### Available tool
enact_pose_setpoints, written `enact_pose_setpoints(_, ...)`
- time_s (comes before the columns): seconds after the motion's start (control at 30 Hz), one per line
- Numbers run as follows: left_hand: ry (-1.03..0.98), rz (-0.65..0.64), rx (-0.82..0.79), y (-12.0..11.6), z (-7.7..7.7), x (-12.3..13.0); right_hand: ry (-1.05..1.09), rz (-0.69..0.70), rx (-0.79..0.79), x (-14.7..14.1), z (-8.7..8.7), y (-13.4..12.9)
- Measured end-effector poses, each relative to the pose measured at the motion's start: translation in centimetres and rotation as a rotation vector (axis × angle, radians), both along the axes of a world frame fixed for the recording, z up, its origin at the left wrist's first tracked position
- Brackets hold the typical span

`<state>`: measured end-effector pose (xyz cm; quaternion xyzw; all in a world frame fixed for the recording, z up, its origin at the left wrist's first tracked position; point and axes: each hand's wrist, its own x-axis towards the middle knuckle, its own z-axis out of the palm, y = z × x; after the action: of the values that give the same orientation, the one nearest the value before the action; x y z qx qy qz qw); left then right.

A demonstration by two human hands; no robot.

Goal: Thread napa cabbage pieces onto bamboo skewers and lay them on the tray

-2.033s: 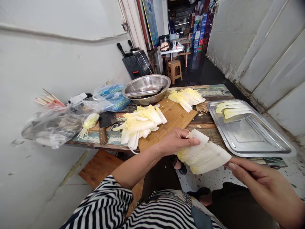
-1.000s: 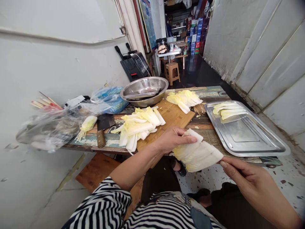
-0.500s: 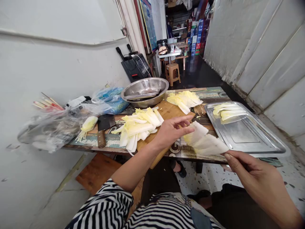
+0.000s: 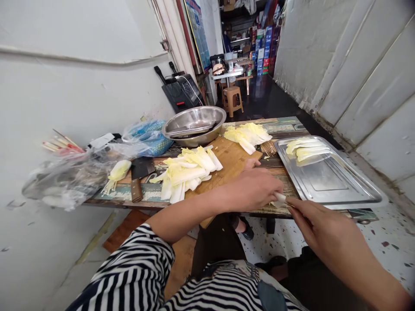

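My left hand (image 4: 256, 188) is closed round a pale cabbage leaf (image 4: 279, 199) near the front edge of the table; most of the leaf is hidden behind the hand. Pinched in the fingers of my right hand (image 4: 319, 220) is the leaf's right end, possibly with a thin stick. A pile of yellow-white leaves (image 4: 186, 170) lies at the left part of the wooden cutting board (image 4: 227, 162). More leaves (image 4: 248, 136) rest at its far right, beside thin wooden sticks (image 4: 268, 149). On the metal tray (image 4: 324, 181) at the right lie a few leaves (image 4: 306, 149).
A cleaver (image 4: 136, 190) lies left of the leaf pile, near a small cabbage (image 4: 119, 170) and plastic bags (image 4: 74, 177). Behind the board stands a metal bowl (image 4: 197, 140). Further back are a brown stool (image 4: 232, 100) and stacked boxes (image 4: 261, 54).
My left hand has moved right and down and closed on the leaf, which was spread out before. My right hand has shifted slightly left, still gripping its end.
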<state>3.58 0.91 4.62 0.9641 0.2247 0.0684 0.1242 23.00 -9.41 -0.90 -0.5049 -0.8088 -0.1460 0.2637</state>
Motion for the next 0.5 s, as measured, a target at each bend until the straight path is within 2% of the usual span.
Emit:
enact_pose_setpoints(0.2,0.041,-0.078,0.057,0.0,0.2,0.1,-0.001,0.032,-0.049,1.3,0.0,-0.6)
enact_pose_setpoints(0.5,0.138,-0.097,0.219,-0.3,0.3,0.7,-0.121,-0.025,0.011,0.1,0.4,-0.4)
